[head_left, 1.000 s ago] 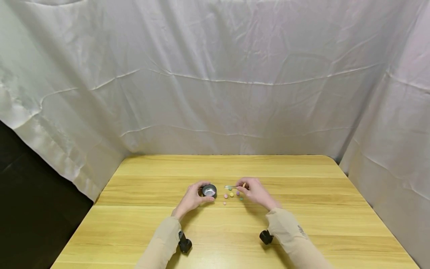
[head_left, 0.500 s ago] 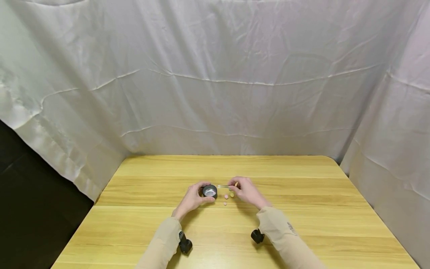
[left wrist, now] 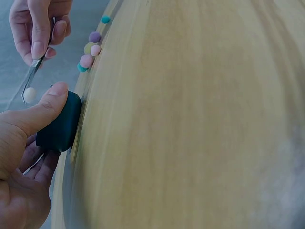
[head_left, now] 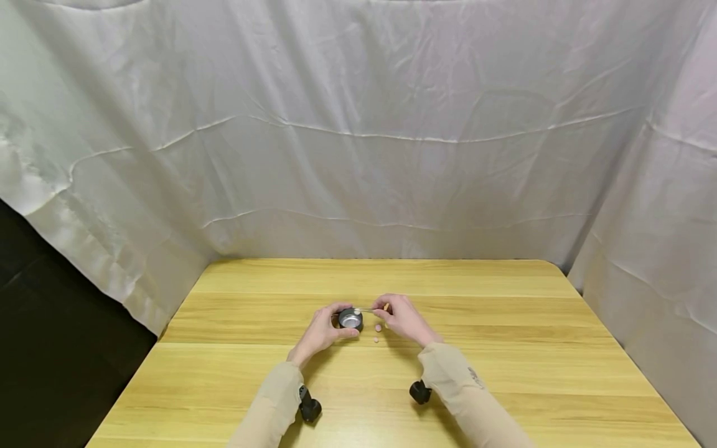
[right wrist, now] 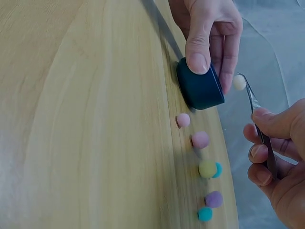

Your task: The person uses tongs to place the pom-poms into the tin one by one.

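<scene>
My left hand (head_left: 321,330) grips a small dark round bowl (right wrist: 202,90) with a silvery inside, thumb on the near wall and fingers behind it. A thin metal strip shows behind the bowl between those fingers in the left wrist view. My right hand (head_left: 404,318) pinches bent-tip metal tweezers (right wrist: 258,114), whose tips hold a white pom-pom (right wrist: 239,82). In the head view the white pom-pom lies over the bowl's far right rim. Beside the bowl on the table are pink pom-poms (right wrist: 200,140), a yellow pom-pom (right wrist: 208,169), a purple pom-pom (right wrist: 214,199) and teal pom-poms (right wrist: 205,214).
The wooden table (head_left: 358,392) extends round both hands. Light grey curtains (head_left: 358,155) hang behind it and at the sides, and a dark panel (head_left: 61,330) stands at the left. Black wrist cameras (head_left: 310,409) hang from both sleeves.
My right hand has moved left with the tweezers and white pom-pom, from over the loose pom-poms to the bowl's rim. My left hand and the bowl have stayed nearly still.
</scene>
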`<state>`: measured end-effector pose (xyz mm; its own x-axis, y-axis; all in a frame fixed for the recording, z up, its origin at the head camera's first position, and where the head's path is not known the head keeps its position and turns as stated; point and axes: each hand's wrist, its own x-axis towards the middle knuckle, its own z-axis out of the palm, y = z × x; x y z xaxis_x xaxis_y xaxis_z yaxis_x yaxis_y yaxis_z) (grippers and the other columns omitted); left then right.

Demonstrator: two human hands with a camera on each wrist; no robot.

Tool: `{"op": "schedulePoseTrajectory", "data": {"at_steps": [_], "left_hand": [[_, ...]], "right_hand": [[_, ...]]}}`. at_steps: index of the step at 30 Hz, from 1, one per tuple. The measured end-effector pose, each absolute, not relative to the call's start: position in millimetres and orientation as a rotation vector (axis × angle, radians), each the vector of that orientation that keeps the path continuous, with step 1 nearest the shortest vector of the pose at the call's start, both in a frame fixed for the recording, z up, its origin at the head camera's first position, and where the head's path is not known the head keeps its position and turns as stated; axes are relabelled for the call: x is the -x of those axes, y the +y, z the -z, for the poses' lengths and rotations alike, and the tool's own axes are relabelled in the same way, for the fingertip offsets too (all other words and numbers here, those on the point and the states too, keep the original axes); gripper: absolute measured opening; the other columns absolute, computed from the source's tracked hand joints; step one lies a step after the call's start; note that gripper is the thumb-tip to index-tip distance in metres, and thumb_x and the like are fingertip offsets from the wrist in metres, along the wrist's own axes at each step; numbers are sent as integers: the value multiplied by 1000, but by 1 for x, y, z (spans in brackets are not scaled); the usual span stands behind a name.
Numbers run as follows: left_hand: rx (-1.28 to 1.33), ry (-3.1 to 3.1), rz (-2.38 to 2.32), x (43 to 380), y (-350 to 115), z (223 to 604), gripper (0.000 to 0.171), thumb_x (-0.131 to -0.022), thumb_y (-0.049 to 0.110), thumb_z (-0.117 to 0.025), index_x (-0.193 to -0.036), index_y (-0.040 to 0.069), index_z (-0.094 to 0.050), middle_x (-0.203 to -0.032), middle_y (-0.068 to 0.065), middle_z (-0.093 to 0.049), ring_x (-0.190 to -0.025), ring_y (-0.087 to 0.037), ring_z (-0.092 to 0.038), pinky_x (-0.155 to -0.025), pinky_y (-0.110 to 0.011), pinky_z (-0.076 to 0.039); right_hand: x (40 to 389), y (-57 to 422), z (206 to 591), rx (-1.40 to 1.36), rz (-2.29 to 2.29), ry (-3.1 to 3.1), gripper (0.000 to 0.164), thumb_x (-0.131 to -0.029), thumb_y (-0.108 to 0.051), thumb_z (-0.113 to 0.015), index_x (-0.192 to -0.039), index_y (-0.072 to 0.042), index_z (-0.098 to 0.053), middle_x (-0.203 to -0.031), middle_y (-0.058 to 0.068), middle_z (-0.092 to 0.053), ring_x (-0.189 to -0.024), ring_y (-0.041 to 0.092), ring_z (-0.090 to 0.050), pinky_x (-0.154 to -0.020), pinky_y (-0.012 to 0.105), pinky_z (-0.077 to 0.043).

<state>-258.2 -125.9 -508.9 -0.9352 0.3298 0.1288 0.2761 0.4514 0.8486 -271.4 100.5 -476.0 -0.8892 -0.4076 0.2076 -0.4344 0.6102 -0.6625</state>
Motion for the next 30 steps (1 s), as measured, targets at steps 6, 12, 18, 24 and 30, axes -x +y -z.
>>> {"op": "schedulePoseTrajectory", "data": {"at_steps": [6,12,18,24,30], "left_hand": [[-546,2653,-1494,258,-126,510,64,-82,20,-85,-136,0,-58,-133,-19,-65,-119,-34,-64,-102,-53,-51],[-539,2670,-1482,259,-126,510,64,-82,22,-85,-136,1,-59,-133,-18,-65,-118,-34,-64,-102,-52,-51],[-534,2653,-1502,259,-127,511,64,-82,20,-84,-137,0,-57,-133,-19,-65,-120,-34,-63,-103,-52,-50],[-530,2640,-1523,258,-126,509,64,-82,19,-84,-137,-1,-58,-132,-20,-65,-121,-35,-63,-104,-52,-50],[-530,2613,-1558,258,-126,508,63,-82,15,-84,-137,-2,-57,-130,-21,-65,-119,-35,-64,-103,-50,-52]], "right_hand": [[273,98,477,-740,-1132,-2789,8,-96,-9,-68,-97,-7,-75,-86,3,-71,-64,6,-51,-57,17,-41],[273,95,477,-742,-1169,-2799,8,-96,-9,-67,-98,-7,-74,-88,8,-73,-63,4,-53,-57,17,-43],[273,93,477,-745,-1263,-2814,10,-97,-7,-65,-101,-3,-73,-90,16,-72,-60,10,-61,-54,17,-45],[272,101,479,-724,-1260,-2807,10,-97,-8,-65,-101,-4,-73,-90,11,-70,-63,10,-55,-54,18,-44],[267,137,484,-733,-1267,-2778,8,-96,-5,-65,-98,0,-71,-85,11,-69,-60,5,-49,-51,18,-42]]}}
